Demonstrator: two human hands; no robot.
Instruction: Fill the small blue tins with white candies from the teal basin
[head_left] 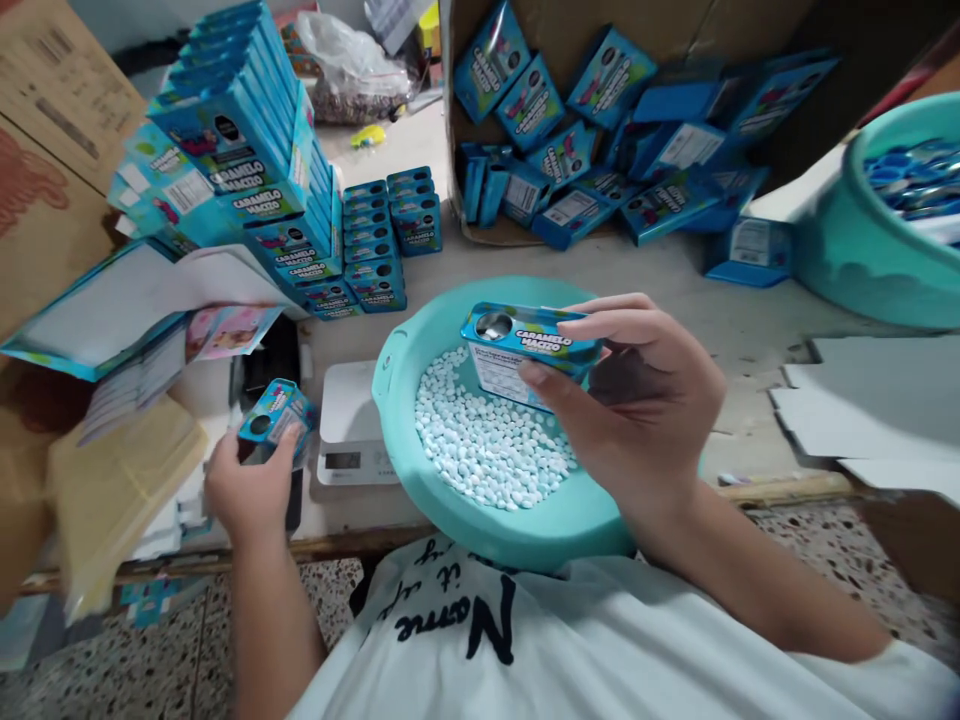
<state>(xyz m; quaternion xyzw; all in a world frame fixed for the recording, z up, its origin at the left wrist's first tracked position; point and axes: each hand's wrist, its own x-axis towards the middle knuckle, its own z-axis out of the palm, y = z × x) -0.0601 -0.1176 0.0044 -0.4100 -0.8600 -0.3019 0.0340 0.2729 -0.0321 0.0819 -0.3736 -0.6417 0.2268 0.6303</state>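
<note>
My right hand (645, 400) grips a blue candy box (540, 345) between thumb and fingers, its top with a round hole facing up. The box is over a turquoise basin (409, 465) that holds many small pale candies (487, 440). At the left, my left hand (251, 485) is closed around another small blue candy box (279, 412), which also has a round hole in its top. This second box is just left of the white kitchen scale (352, 420).
Stacked blue candy boxes (255, 170) rise at the back left. A cardboard box (454, 150) full of blue boxes lies behind the basin. Another turquoise tub (840, 230) stands at the right, near white card sheets (885, 390). A yellowish envelope (120, 500) lies at the left.
</note>
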